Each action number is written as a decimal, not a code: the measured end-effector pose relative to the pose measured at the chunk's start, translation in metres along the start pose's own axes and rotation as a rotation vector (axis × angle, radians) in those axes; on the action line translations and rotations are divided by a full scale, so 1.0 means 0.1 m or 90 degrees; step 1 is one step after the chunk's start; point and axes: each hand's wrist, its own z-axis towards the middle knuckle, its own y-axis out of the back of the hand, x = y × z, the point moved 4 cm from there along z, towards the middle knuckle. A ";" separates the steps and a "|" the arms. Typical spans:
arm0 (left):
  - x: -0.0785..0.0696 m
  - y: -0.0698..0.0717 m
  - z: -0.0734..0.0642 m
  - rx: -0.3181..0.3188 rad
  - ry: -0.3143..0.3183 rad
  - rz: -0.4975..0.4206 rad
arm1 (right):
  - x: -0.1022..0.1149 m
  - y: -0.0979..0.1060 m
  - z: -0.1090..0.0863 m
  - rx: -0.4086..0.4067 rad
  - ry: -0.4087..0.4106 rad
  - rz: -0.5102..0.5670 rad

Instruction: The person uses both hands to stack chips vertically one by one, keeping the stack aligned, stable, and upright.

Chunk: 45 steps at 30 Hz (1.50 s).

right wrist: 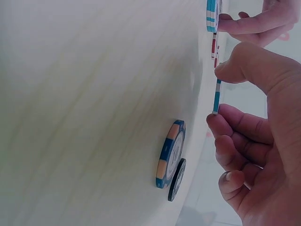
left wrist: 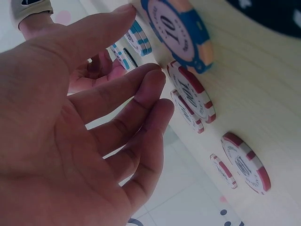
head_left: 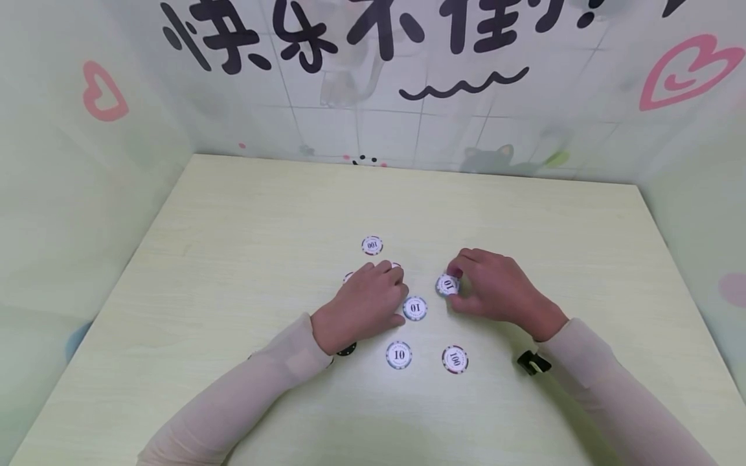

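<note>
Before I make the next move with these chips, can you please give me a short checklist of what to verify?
1. Right hand pinching a 10 chip: ok.
2. That chip clear of whatever lies beneath: cannot tell.
3. Left hand holding no chip: ok.
4. Small stack between the hands, not gripped: ok.
5. Black chip fully visible in the head view: not ok, the left arm partly hides it.

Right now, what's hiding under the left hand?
In the head view, one chip peeks out left of the left hand, another chip beyond it, and a black chip near the wrist. The hand and wrist cover the rest; anything fully hidden can't be seen.
</note>
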 end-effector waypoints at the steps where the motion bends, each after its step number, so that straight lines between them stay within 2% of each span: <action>1: 0.00 0.00 0.00 0.002 0.000 0.001 | 0.00 0.00 0.00 0.000 0.001 0.001; 15: 0.01 -0.02 0.01 0.011 0.002 -0.002 | 0.04 -0.03 0.03 0.002 0.016 -0.003; 22: 0.01 -0.01 0.01 -0.007 -0.002 0.004 | 0.08 -0.05 0.05 0.006 0.026 -0.010; 28: 0.01 -0.03 0.00 -0.002 -0.001 0.004 | 0.13 -0.08 0.07 0.021 0.033 -0.010; 33: 0.01 -0.02 0.00 0.000 0.000 0.003 | 0.19 -0.09 0.07 0.017 0.054 -0.003; 45: 0.01 0.01 -0.01 -0.022 -0.007 0.005 | 0.34 -0.11 0.08 -0.009 0.111 0.008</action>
